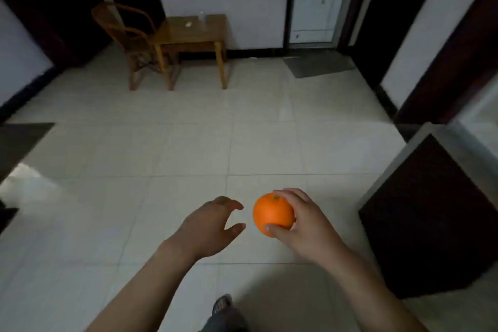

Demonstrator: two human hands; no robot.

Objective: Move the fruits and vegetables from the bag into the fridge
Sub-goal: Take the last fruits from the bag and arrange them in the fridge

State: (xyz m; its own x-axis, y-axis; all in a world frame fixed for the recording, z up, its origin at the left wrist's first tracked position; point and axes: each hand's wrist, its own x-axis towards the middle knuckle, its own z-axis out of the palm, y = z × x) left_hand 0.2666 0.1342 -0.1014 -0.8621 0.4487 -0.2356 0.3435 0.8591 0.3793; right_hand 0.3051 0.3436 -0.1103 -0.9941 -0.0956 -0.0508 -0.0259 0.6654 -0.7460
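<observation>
right grip (304, 226) around orange (272, 213)

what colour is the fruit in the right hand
Orange, with a small green stem spot: the round orange fruit, head view.

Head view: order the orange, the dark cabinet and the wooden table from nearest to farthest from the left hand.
1. orange, just right of the left hand
2. dark cabinet, farther right
3. wooden table, against the far wall

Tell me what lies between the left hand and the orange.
Nothing: in the head view, only floor tile shows between left hand and orange.
</observation>
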